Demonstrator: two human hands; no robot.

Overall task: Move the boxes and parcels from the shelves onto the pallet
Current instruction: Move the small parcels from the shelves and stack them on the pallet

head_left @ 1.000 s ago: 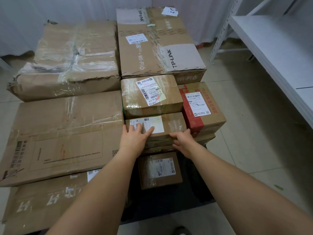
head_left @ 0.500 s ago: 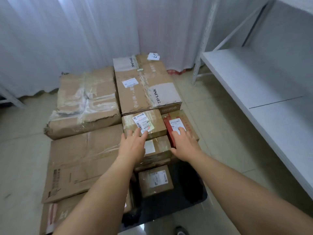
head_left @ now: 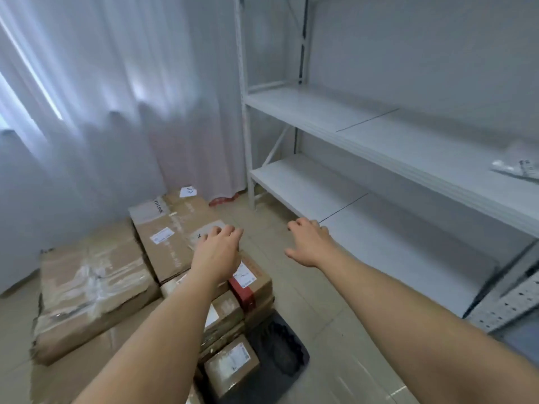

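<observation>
Two hands (head_left: 217, 252), one shelf rack (head_left: 379, 147), one parcel (head_left: 516, 167)

The left forearm (head_left: 163, 325) covers the middle of the small brown taped cartons (head_left: 224, 313), hiding their labels; the black pallet (head_left: 280, 342) shows only at one corner, the rest lying under cardboard; the white crumpled parcel (head_left: 516, 167) on the white metal shelf (head_left: 379, 132) is cut by the right edge, its print too blurred to read; the large flattened cardboard box (head_left: 87, 287) is smeared by motion.
</observation>
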